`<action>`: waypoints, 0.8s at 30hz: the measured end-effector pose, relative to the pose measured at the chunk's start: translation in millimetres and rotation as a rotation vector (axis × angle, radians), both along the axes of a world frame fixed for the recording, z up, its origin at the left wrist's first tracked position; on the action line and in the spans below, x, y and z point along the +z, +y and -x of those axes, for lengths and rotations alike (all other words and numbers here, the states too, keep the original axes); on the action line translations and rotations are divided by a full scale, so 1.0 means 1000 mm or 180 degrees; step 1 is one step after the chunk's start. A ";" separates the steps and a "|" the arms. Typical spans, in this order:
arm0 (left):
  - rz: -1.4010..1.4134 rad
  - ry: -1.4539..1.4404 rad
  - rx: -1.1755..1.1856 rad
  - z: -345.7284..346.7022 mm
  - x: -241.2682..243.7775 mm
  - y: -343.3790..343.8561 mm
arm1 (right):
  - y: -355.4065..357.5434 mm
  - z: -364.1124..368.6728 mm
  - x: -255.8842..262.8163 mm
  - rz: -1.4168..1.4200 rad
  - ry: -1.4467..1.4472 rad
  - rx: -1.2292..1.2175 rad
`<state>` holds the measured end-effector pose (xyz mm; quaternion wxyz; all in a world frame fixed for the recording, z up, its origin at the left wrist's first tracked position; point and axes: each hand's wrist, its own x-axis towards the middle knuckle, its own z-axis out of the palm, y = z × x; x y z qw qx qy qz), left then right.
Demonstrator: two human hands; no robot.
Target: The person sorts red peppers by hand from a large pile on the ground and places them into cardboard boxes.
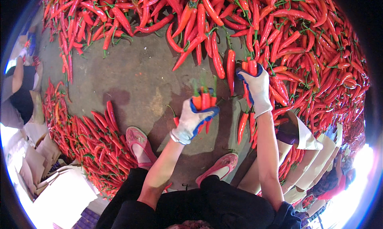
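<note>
My left hand (194,118), in a white and blue work glove, is closed around a bunch of red chili peppers (205,101), green stems upward, above the concrete floor (134,70). To its right, my right hand (255,85), gloved the same way, grips several red chilies (252,67) at the edge of the large chili heap (314,49). Loose chilies lie between the heap and my hands, one long chili (230,64) just left of my right hand. Both bunches are partly hidden by the gloves.
A pile of chilies (98,145) lies beside my left shoe (139,142); my right shoe (221,166) is on the floor. Paper sheets (65,193) lie at lower left, paper-lined containers (308,163) with chilies at lower right. Another person (19,91) is at far left, another (336,187) at lower right.
</note>
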<state>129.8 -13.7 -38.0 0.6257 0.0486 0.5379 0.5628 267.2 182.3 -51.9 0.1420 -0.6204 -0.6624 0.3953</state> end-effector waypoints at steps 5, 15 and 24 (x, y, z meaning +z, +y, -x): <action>-0.0205 -0.0056 0.0536 0.035 0.000 0.011 | -0.007 0.004 0.020 0.0317 0.0849 -0.0381; 0.0194 0.0076 0.0730 0.017 -0.017 0.069 | -0.020 0.054 0.017 -0.0661 -0.1578 0.0877; 0.0022 -0.0563 0.0755 0.023 0.002 0.022 | -0.007 0.011 0.032 -0.0312 0.0017 -0.0030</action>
